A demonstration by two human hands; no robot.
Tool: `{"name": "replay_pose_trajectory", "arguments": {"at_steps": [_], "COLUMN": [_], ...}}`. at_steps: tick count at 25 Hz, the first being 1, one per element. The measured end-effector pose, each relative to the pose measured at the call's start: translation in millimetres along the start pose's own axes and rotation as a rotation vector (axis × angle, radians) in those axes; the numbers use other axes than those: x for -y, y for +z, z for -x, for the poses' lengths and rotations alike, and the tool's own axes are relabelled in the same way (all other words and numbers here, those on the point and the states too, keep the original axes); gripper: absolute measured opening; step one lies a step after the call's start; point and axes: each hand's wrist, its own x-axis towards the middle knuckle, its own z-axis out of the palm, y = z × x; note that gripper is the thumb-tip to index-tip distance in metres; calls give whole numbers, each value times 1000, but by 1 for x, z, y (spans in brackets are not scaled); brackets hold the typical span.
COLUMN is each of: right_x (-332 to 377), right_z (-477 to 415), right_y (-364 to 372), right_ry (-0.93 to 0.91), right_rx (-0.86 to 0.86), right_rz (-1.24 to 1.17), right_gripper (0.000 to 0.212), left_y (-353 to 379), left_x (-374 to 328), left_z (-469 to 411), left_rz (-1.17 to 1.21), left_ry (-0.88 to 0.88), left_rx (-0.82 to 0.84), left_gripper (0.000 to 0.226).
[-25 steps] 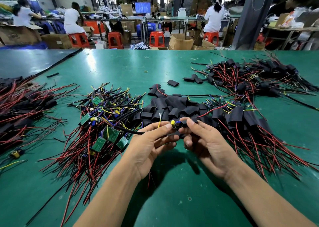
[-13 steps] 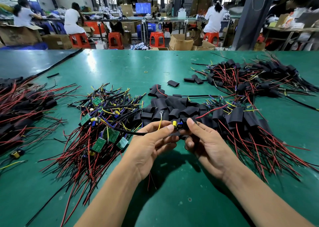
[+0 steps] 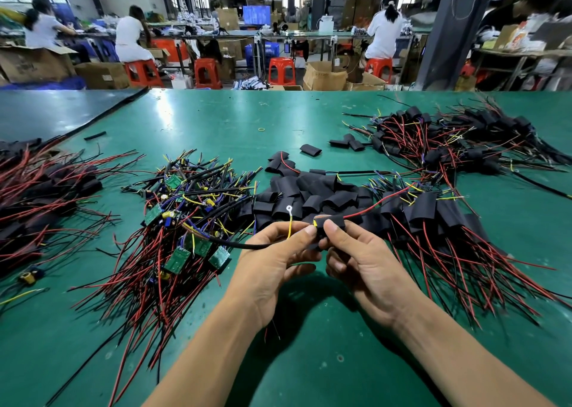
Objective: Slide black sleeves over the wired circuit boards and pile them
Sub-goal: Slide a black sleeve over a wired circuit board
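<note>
Nearest, two bare forearms reach in from the bottom edge over the green worktop. The left hand pinches, between thumb and forefinger, the wire end of a circuit board, of which only a yellow part shows. The right hand grips a black sleeve between thumb and curled fingers. The sleeve covers most of the board, and both are held just above the worktop in front of the person. A yellow wire ending in a ring terminal stands up from the left hand, a thick black cable runs off to the left, and a red wire leaves the sleeve's far end to the right.

Just left of the hands lies a heap of bare boards with red, black, yellow and blue leads. Behind the hands sits a heap of empty sleeves. Touching it on the right is a pile of sleeved boards, its red and black leads fanning toward the near right. At the left edge is another dark pile with red wires. Farther back a few loose sleeves lie apart, and a second sleeved pile spreads at the far right. Beyond the worktop, people in white sit on red stools among cardboard boxes.
</note>
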Motion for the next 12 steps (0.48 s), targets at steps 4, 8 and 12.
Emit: {"name": "replay_pose_trajectory", "arguments": {"at_steps": [4,8,12], "right_x": [-2,-3,-4], "right_z": [0,-1,-2], "right_y": [1,-1,-3], "right_ry": [-15,-39,-34], "right_rx": [11,42,67], "right_rz": [-9,28,91], "right_gripper": [12,21,32], "left_y": [-1,-3,-3], "left_x": [-1,-4,-3], "left_z": [0,-1,-1], "left_rz": [-13,-30,-25], "left_ry": [-1,-1,22], "left_rx": [26,64,40], "left_gripper": [24,24,20]}}
